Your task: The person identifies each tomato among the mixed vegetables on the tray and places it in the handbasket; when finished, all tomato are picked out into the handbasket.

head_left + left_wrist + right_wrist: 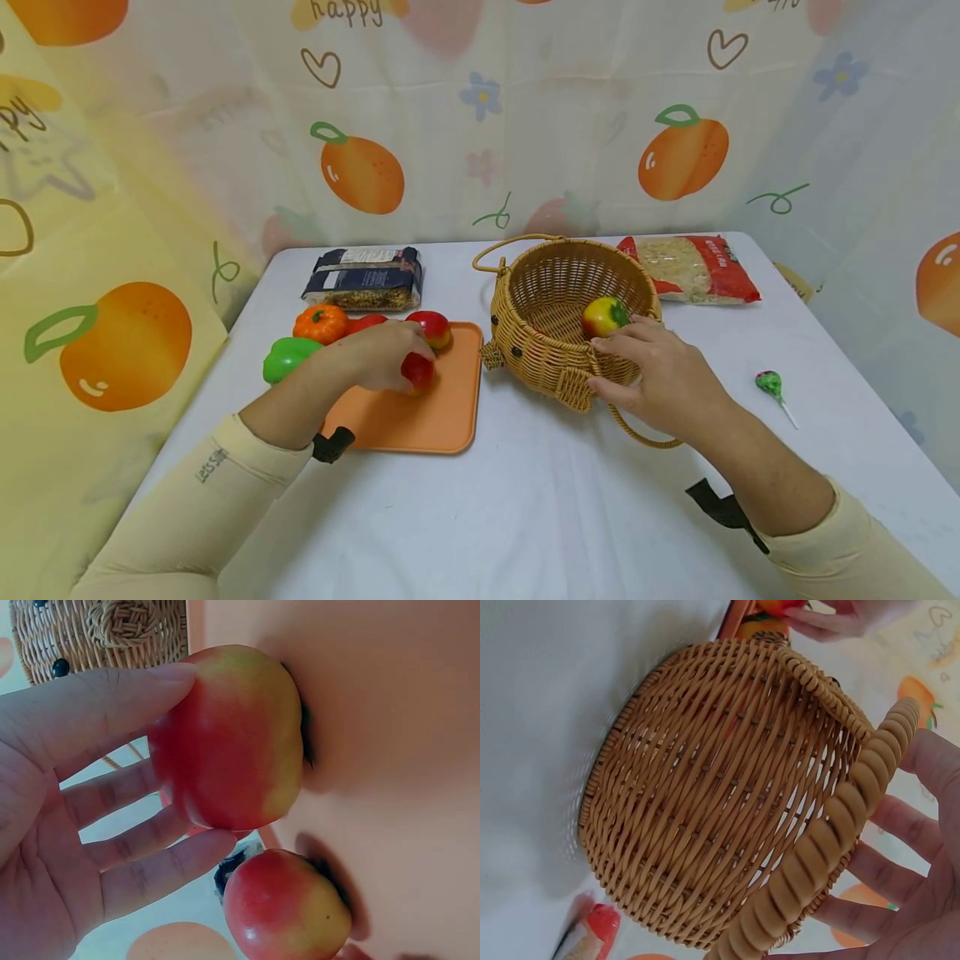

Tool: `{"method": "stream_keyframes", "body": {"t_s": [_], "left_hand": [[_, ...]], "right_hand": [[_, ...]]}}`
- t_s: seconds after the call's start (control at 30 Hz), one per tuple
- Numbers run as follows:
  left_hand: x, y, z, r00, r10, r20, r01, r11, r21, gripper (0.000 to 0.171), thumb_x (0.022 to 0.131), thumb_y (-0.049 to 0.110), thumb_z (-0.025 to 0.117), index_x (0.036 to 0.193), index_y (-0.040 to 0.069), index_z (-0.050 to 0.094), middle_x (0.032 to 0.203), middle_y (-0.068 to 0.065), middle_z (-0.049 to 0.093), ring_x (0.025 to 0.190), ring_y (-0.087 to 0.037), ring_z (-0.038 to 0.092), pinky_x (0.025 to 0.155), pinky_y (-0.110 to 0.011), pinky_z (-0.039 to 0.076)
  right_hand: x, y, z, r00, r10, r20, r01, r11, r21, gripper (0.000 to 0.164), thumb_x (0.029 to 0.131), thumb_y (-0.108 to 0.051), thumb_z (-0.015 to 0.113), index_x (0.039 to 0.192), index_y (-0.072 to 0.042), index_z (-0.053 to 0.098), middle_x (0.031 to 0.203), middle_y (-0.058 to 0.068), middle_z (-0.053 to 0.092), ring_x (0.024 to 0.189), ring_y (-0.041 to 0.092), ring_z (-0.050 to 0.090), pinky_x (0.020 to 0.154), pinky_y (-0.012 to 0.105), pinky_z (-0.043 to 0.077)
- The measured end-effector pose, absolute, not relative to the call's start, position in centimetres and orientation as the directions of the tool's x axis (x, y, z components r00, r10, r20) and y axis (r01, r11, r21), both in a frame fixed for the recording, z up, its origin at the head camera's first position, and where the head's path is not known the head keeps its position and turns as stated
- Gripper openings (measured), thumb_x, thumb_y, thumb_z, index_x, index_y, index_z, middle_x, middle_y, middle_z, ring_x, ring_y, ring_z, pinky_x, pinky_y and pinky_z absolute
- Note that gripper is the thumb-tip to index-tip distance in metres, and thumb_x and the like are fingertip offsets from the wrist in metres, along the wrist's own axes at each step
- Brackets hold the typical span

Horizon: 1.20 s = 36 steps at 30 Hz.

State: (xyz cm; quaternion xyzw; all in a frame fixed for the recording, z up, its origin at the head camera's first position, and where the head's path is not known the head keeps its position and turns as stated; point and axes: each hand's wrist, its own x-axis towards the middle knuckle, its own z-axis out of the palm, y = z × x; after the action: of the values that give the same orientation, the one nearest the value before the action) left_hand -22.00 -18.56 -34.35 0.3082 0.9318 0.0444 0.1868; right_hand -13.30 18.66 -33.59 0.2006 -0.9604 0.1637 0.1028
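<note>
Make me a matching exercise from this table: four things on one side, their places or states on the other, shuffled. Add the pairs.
Things
1. Wicker basket
2. Lollipop
3. Tray
4. Dark packet

Places and states
A. Toward the far left corner of the white tabletop
B. Flat and orange, beneath the left hand
C. With a red-and-yellow fruit inside
D. Lying on the right side, stick toward the person

Pairs: 1-C, 2-D, 3-B, 4-A
</note>
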Motion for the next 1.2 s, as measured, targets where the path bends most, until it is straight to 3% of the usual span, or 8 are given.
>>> {"method": "stream_keyframes", "body": {"t_s": [0.2, 0.6, 0.83, 1.2], "left_hand": [[-22.0, -18.8, -34.6, -0.739, 0.604, -0.299, 0.566, 0.797, 0.212, 0.043, 0.084, 0.017, 0.085, 0.125, 0.013, 0.073, 0.13, -0.01, 0.063, 0.124, -0.03, 0.056, 0.097, -0.047, 0.057], [-21.7, -19.0, -34.2, -0.74, 0.594, -0.315, 0.539, 0.804, 0.25, 0.047, 0.083, 0.018, 0.086, 0.129, 0.018, 0.072, 0.137, -0.007, 0.061, 0.13, -0.03, 0.052, 0.094, -0.046, 0.059], [-21.4, -18.5, -33.4, -0.716, 0.621, -0.319, 0.55, 0.783, 0.289, 0.049, 0.084, 0.02, 0.086, 0.131, 0.02, 0.071, 0.137, -0.005, 0.06, 0.128, -0.027, 0.053, 0.092, -0.043, 0.059], [-21.8, -16.7, -30.2, -0.693, 0.694, -0.196, 0.628, 0.714, 0.309, 0.047, 0.083, 0.018, 0.086, 0.128, 0.016, 0.072, 0.131, -0.006, 0.061, 0.12, -0.027, 0.056, 0.093, -0.04, 0.059]], "right_hand": [[-13.4, 18.7, -33.8, -0.886, -0.361, 0.291, -0.439, 0.856, -0.273, 0.043, 0.084, -0.032, 0.084, 0.122, -0.014, 0.076, 0.118, 0.011, 0.07, 0.124, 0.037, 0.058, 0.088, 0.061, 0.057], [-13.4, 18.7, -33.6, -0.895, -0.355, 0.269, -0.425, 0.861, -0.279, 0.044, 0.084, -0.033, 0.083, 0.123, -0.014, 0.076, 0.121, 0.012, 0.07, 0.132, 0.043, 0.054, 0.093, 0.068, 0.052], [-13.5, 18.7, -33.7, -0.882, -0.365, 0.298, -0.447, 0.848, -0.285, 0.043, 0.084, -0.033, 0.084, 0.122, -0.014, 0.076, 0.117, 0.009, 0.07, 0.116, 0.032, 0.061, 0.084, 0.059, 0.059], [-13.4, 18.8, -33.8, -0.884, -0.361, 0.296, -0.442, 0.851, -0.282, 0.043, 0.084, -0.033, 0.084, 0.122, -0.014, 0.076, 0.117, 0.008, 0.07, 0.113, 0.03, 0.062, 0.083, 0.058, 0.06]]}}
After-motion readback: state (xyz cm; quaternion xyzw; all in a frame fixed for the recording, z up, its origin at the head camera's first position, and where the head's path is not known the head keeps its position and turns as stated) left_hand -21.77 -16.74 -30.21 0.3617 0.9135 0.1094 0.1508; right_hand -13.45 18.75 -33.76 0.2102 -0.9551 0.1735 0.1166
